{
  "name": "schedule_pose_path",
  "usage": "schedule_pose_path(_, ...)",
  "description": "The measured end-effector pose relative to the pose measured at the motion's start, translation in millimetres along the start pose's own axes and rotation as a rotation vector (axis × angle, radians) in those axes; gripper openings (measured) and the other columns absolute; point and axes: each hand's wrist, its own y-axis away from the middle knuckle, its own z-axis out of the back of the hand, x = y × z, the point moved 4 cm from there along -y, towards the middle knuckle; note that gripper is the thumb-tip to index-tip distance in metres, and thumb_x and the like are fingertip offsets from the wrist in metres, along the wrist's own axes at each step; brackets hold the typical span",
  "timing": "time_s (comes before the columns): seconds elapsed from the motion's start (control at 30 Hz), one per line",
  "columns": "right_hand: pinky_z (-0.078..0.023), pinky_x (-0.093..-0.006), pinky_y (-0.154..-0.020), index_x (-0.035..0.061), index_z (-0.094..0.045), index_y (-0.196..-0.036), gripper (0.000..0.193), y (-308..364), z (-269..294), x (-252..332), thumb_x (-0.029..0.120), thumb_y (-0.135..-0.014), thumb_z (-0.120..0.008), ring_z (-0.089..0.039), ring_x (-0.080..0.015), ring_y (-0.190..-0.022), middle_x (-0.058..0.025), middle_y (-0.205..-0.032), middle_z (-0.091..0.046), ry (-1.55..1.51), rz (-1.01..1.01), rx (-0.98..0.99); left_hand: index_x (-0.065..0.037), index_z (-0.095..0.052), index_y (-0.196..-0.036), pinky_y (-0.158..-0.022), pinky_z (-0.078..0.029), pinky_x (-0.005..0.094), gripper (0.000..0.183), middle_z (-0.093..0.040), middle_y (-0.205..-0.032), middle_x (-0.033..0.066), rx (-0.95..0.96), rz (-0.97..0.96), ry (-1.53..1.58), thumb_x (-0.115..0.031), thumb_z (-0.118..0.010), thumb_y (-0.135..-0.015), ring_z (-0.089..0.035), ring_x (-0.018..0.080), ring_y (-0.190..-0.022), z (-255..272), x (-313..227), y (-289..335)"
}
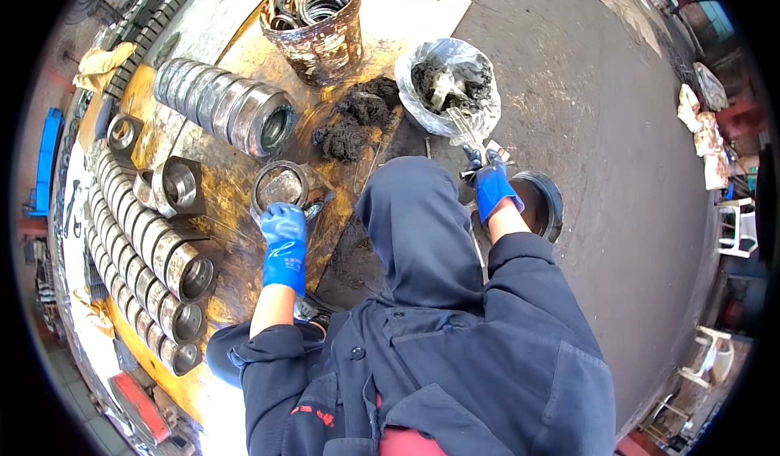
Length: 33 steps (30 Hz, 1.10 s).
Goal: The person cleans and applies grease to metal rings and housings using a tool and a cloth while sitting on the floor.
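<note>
My left hand [284, 243], in a blue rubber glove, is closed on the near rim of a metal ring [258, 184] that rests on the stained board. Its fingertips are partly hidden. My right hand [490, 181], in a blue glove with blackened fingers, is at the near edge of a tub lined with clear plastic [408, 102]. Its fingers are closed around a pale, narrow object [466, 124] whose kind I cannot make out. Dark greasy matter [475, 82] fills part of the tub. A round black dish [552, 204] sits beside my right wrist.
Clumps of dark matter [353, 123] lie on the board [236, 273] between the tub and a row of metal rings [231, 106]. More ring rows [154, 236] stand at left. A smeared bucket of rings [317, 54] is at the back. My dark-clothed knee [418, 228] rises between my hands.
</note>
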Motion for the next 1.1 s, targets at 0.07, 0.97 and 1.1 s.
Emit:
schedule_pose_path(0.07, -0.041, -0.0248, -0.036, 0.0054, -0.052, -0.121, 0.038, 3.0, 16.4, 6.3, 0.033, -0.097, -0.041, -0.052, -0.0148, -0.043, -0.0227, -0.092, -0.069, 0.007, -0.045, 0.082, -0.01, -0.069, -0.076, -0.062, -0.05, 0.0392, 0.012, -0.065, -0.074, 0.0056, -0.023, -0.022, 0.079, -0.017, -0.06, -0.073, -0.065, 0.0228, -0.075, 2.7, 4.8, -0.3)
schedule_pose_path(0.97, -0.049, -0.0226, -0.064, 0.0008, -0.06, -0.121, 0.033, 297.5, -236.6, -258.9, 0.025, -0.098, -0.055, -0.057, -0.0073, -0.071, -0.0006, -0.085, -0.061, 1.52, 0.654, 1.679, -0.008, -0.063, -0.096, -0.068, -0.056, 0.0342, 0.019, -0.072, -0.096, 0.01, -0.027, 1.085, 2.085, -0.026, -0.056, -0.097, -0.07, 0.02, -0.082, 2.1, 209.3, 40.4)
schedule_pose_path(1.1, -0.048, -0.0287, -0.062, 0.0053, -0.062, -0.116, 0.029, 300.4, -215.8, -286.1, 0.022, -0.093, -0.059, -0.06, -0.0155, -0.073, -0.0021, -0.084, -0.063, 1.557, 0.774, 1.701, -0.01, -0.064, -0.097, -0.067, -0.056, 0.0331, 0.017, -0.072, -0.094, 0.0079, -0.006, 1.093, 2.015, -0.026, -0.058, -0.096, -0.07, 0.0173, -0.078, -4.5, 203.1, 32.6)
